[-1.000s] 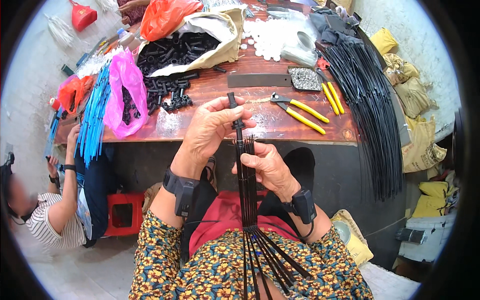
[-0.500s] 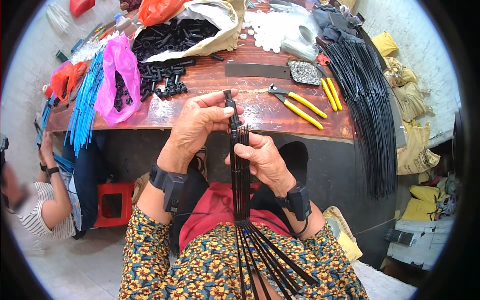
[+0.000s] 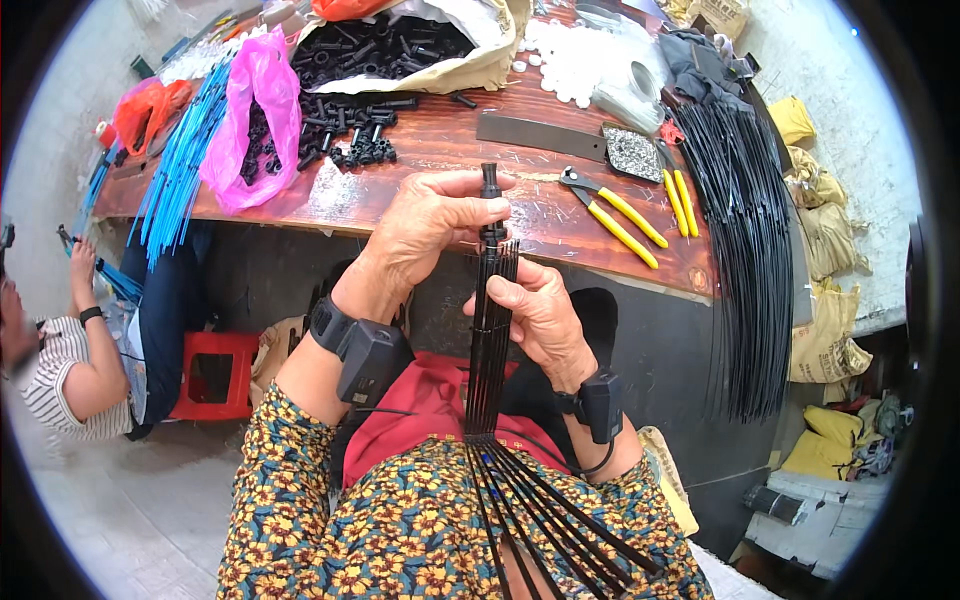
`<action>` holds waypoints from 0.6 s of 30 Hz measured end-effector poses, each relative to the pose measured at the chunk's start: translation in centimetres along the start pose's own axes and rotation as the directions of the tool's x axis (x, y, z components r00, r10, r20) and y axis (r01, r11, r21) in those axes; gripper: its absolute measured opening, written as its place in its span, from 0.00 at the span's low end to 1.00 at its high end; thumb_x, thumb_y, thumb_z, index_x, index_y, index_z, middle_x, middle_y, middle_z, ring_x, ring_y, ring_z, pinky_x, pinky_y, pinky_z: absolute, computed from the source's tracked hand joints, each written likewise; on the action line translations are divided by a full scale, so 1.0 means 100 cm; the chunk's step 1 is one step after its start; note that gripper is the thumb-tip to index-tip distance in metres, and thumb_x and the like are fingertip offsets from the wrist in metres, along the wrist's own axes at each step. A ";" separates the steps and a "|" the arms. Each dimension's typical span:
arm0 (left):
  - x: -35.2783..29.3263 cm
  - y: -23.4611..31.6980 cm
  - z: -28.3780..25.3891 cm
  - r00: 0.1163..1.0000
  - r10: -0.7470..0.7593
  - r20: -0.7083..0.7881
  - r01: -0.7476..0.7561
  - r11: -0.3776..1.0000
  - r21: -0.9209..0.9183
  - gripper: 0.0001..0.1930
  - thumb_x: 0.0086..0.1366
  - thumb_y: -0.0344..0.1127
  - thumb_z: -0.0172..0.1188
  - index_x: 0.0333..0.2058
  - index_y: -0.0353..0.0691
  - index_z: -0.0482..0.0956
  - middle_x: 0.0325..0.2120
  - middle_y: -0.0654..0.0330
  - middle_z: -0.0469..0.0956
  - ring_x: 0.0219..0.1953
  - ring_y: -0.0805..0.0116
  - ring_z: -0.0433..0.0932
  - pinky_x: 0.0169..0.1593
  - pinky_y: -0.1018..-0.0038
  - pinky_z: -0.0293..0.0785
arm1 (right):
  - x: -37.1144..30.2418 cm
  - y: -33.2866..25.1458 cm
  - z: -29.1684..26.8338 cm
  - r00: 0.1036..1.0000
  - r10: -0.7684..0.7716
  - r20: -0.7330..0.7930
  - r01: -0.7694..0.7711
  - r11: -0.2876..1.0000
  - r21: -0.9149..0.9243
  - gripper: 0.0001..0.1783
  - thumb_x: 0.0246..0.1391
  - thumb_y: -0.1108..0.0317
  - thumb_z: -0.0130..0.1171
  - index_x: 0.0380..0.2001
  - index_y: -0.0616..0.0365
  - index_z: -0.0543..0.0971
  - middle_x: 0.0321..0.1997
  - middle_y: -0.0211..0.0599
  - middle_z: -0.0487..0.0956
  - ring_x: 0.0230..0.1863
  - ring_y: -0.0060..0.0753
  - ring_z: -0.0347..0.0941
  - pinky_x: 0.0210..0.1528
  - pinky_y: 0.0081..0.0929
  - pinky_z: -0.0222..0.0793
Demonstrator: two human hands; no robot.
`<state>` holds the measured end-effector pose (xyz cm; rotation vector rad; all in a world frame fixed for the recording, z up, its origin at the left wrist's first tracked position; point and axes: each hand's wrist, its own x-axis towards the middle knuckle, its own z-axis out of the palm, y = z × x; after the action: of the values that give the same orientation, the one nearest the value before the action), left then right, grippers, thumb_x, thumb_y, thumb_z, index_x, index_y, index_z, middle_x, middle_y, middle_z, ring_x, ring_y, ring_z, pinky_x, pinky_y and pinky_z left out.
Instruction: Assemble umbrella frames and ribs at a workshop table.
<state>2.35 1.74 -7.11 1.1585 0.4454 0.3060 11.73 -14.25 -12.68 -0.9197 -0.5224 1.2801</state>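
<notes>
My left hand (image 3: 432, 215) pinches a black flared plastic fitting (image 3: 490, 180) at the top of a bundle of thin black rods (image 3: 488, 370). Just below it, my right hand (image 3: 530, 305) grips the upper part of the rods between thumb and fingers. The bundle stands nearly upright in front of me. Its lower ends fan out across my lap, over a flowered garment (image 3: 400, 520). Fingers hide part of the joint between fitting and rods.
On the wooden table (image 3: 420, 140) lie yellow-handled pliers (image 3: 620, 220), a flat dark metal bar (image 3: 540, 135), a tray of small metal bits (image 3: 632, 152), black plastic fittings (image 3: 350, 125), blue rods (image 3: 190, 160) and long black rods (image 3: 745, 230). Another person (image 3: 85, 365) works at the left beside a red stool (image 3: 215, 375).
The view has shifted, so the table sits a little higher and further right. Both hands keep their holds on the fitting and the rods.
</notes>
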 end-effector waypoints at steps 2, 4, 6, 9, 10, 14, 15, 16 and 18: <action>-0.002 -0.001 -0.003 1.000 0.010 0.021 -0.009 0.999 -0.039 0.20 0.60 0.30 0.63 0.52 0.33 0.75 0.35 0.57 0.80 0.39 0.65 0.81 0.45 0.70 0.77 | 0.000 0.000 0.002 1.000 0.011 0.008 -0.012 0.999 0.033 0.10 0.57 0.65 0.62 0.40 0.58 0.78 0.28 0.36 0.83 0.15 0.07 0.66 0.12 0.07 0.51; -0.004 -0.001 -0.005 0.999 0.017 0.051 -0.013 0.997 -0.075 0.21 0.61 0.30 0.63 0.53 0.33 0.74 0.36 0.56 0.80 0.40 0.64 0.81 0.46 0.69 0.77 | 0.000 0.000 0.003 1.000 0.013 0.010 -0.014 0.999 0.033 0.10 0.57 0.66 0.62 0.40 0.58 0.78 0.28 0.37 0.83 0.15 0.07 0.66 0.12 0.07 0.51; -0.005 -0.002 -0.006 0.994 0.042 0.101 -0.029 0.992 -0.120 0.23 0.61 0.31 0.62 0.55 0.33 0.72 0.37 0.56 0.79 0.41 0.61 0.81 0.47 0.68 0.77 | -0.001 -0.001 0.003 1.000 0.014 0.011 -0.014 0.999 0.034 0.10 0.57 0.66 0.62 0.39 0.58 0.78 0.28 0.37 0.83 0.14 0.07 0.66 0.12 0.07 0.51; -0.006 -0.004 -0.007 0.989 0.072 0.127 -0.054 0.989 -0.140 0.23 0.61 0.31 0.63 0.55 0.32 0.72 0.37 0.55 0.79 0.42 0.59 0.81 0.48 0.67 0.76 | -0.002 -0.003 0.005 1.000 0.003 0.008 -0.003 1.000 0.006 0.10 0.57 0.66 0.62 0.40 0.58 0.78 0.29 0.37 0.83 0.14 0.07 0.65 0.12 0.07 0.51; -0.007 -0.004 -0.007 0.989 0.071 0.127 -0.053 0.989 -0.140 0.23 0.61 0.31 0.63 0.55 0.32 0.72 0.37 0.55 0.79 0.42 0.59 0.81 0.48 0.67 0.76 | -0.002 -0.002 0.005 1.000 0.001 0.012 -0.001 1.000 0.002 0.10 0.57 0.66 0.62 0.40 0.58 0.78 0.28 0.37 0.83 0.14 0.07 0.65 0.12 0.07 0.51; -0.006 -0.005 -0.009 0.977 0.114 0.181 -0.087 0.985 -0.147 0.24 0.60 0.32 0.63 0.55 0.32 0.72 0.37 0.55 0.79 0.43 0.59 0.81 0.49 0.67 0.76 | -0.004 -0.004 0.003 1.000 0.011 0.026 -0.011 1.000 -0.014 0.11 0.57 0.66 0.63 0.41 0.60 0.78 0.29 0.37 0.83 0.17 0.09 0.70 0.13 0.06 0.54; -0.006 -0.005 -0.010 0.969 0.131 0.209 -0.104 0.985 -0.138 0.24 0.60 0.32 0.63 0.54 0.32 0.72 0.37 0.55 0.80 0.42 0.60 0.81 0.49 0.67 0.76 | -0.004 -0.005 0.005 1.000 0.010 0.024 -0.010 1.000 -0.013 0.11 0.57 0.66 0.63 0.41 0.60 0.78 0.29 0.37 0.83 0.17 0.09 0.70 0.13 0.06 0.54; -0.006 -0.005 -0.011 0.969 0.131 0.211 -0.103 0.985 -0.137 0.24 0.60 0.32 0.63 0.54 0.32 0.72 0.37 0.55 0.80 0.42 0.60 0.81 0.49 0.67 0.76 | -0.004 -0.008 0.008 0.999 0.000 0.035 -0.001 1.000 0.022 0.12 0.56 0.67 0.63 0.42 0.60 0.78 0.29 0.37 0.83 0.19 0.12 0.73 0.14 0.06 0.56; -0.007 -0.002 -0.010 0.976 0.086 0.202 -0.080 0.996 -0.039 0.24 0.61 0.33 0.63 0.55 0.34 0.72 0.37 0.56 0.80 0.41 0.63 0.80 0.49 0.69 0.75 | -0.004 -0.009 0.009 0.999 -0.013 0.042 0.011 0.998 0.058 0.13 0.56 0.68 0.63 0.43 0.61 0.78 0.30 0.37 0.83 0.21 0.14 0.75 0.15 0.06 0.58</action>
<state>1.31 2.15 -7.46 1.1665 0.2119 0.2624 11.45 -14.42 -11.36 -0.8417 -0.5212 1.3001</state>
